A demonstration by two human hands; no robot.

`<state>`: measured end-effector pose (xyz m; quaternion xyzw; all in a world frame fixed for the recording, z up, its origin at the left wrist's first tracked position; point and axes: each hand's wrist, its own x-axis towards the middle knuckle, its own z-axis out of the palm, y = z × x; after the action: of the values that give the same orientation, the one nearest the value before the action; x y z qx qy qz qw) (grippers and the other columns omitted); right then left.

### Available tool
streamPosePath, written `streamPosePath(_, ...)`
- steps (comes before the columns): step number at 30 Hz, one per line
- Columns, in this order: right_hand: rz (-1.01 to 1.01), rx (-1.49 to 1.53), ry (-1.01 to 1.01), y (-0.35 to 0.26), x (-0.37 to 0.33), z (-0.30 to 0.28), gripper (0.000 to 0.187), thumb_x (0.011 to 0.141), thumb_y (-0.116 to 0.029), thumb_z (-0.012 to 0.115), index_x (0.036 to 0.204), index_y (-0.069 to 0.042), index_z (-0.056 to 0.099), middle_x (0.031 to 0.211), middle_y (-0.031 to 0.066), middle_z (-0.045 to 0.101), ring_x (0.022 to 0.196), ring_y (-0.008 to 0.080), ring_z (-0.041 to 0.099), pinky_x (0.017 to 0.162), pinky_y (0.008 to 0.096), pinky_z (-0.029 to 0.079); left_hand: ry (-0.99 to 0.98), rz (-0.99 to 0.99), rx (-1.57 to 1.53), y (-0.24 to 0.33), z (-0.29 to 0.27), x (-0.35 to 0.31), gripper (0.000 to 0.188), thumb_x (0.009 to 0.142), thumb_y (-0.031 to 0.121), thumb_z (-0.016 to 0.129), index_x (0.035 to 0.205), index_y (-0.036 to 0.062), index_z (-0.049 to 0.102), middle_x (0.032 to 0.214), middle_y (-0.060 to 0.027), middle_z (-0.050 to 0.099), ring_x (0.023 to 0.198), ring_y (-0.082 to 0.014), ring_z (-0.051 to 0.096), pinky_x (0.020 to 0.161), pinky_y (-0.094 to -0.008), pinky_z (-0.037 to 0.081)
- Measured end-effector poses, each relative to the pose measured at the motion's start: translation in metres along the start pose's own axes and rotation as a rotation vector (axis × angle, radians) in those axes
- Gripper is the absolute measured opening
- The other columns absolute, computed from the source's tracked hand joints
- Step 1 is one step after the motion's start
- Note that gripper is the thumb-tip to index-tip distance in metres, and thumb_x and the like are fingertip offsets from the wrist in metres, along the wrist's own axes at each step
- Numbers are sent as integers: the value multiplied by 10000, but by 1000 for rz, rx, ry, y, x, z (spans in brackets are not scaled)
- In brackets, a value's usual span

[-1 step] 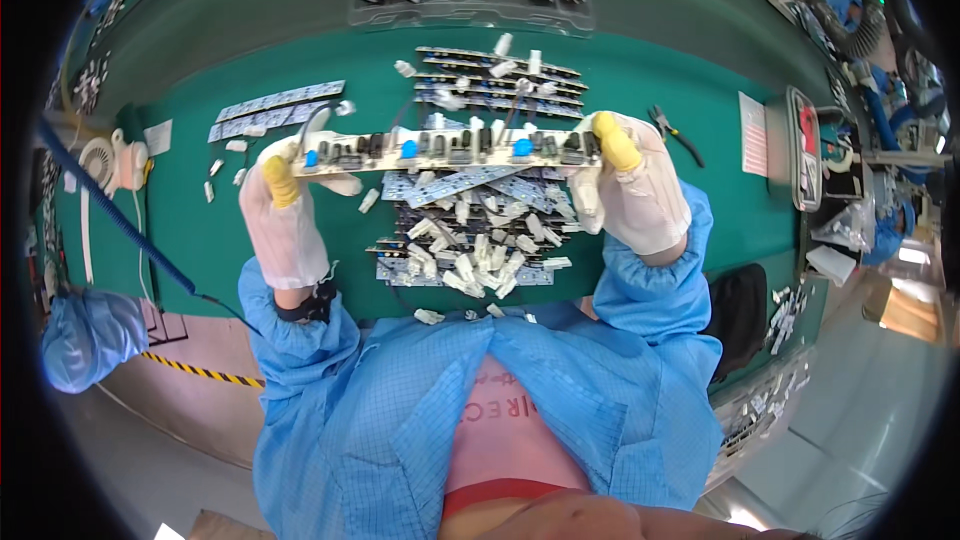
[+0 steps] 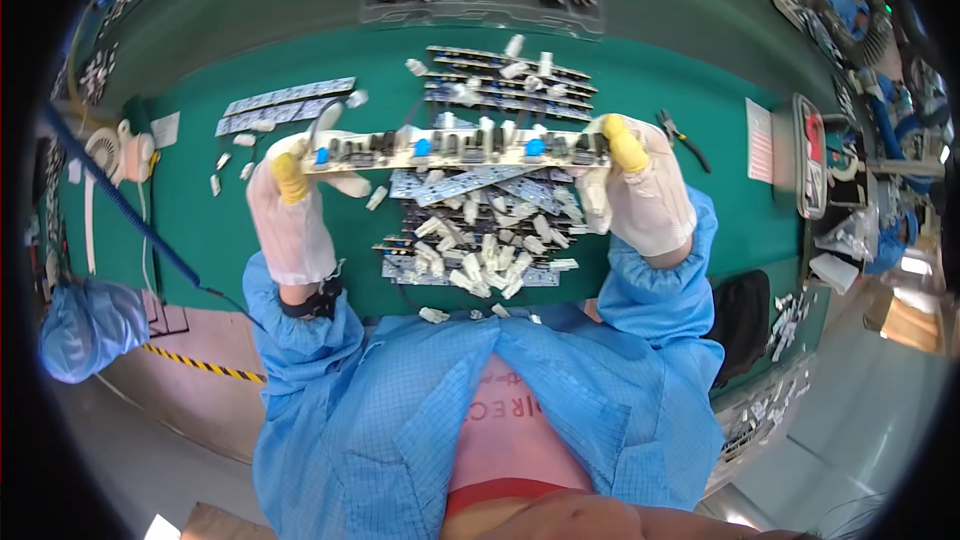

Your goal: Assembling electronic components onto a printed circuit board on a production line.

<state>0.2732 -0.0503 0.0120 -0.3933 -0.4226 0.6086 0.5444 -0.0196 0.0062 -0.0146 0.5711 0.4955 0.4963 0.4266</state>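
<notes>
A long narrow circuit board [image 2: 455,152], with blue and dark components standing along it, is held up level above the table. My left hand [image 2: 290,210], in a white glove with a yellow thumb covering, is closed on its left end. At the right end my right hand [image 2: 645,190], gloved alike, grips it between thumb and fingers. Beneath lies a pile of similar boards [image 2: 470,183] with many white connectors [image 2: 490,255] scattered over it. Behind the held board, more boards [image 2: 510,80] are stacked in rows.
Two board strips [image 2: 285,105] lie at the left of the green table [image 2: 345,230]. Black-and-yellow pliers [image 2: 685,143] and a paper sheet [image 2: 760,140] are at the right. A clear tray [image 2: 480,15] of boards stands at the back. A blue coiled cord [image 2: 130,215] crosses the left side.
The whole view has shifted slightly, so the scene appears a little further right. Both hands keep their hold on the circuit board.
</notes>
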Motion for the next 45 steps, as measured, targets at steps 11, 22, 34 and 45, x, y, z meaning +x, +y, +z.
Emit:
streamPosePath(11,51,-66,9,-5,11,6,668,713,-394,783,1178,-6,502,887,29,577,652,91,524,532,211,391,-185,168,-434,10,15,-3,298,966,128,470,1231,-8,469,1032,-212,624,817,-233,641,819,-331,492)
streamPosePath(22,-195,-956,219,9,75,-76,209,827,-46,613,1035,-64,626,983,59,647,861,171,627,746,281,496,100,77,467,-101,-149,139,175,898,80,500,1026,34,611,955,-60,663,852,-153,614,762,-273,476)
streamPosePath(34,-826,-1052,489,-6,55,-23,163,763,99,584,888,-2,607,897,117,636,857,248,622,795,333,527,-57,160,94,19,-46,49,573,967,492,357,1241,11,505,992,-122,667,927,-199,610,831,-318,447)
streamPosePath(45,-797,-1086,202,1,13,7,712,833,-567,574,1259,-7,472,1015,106,605,802,191,627,763,280,499,-558,-118,-298,46,3,-2,363,923,200,554,1187,-41,495,1024,-141,646,995,-170,602,880,-309,457)
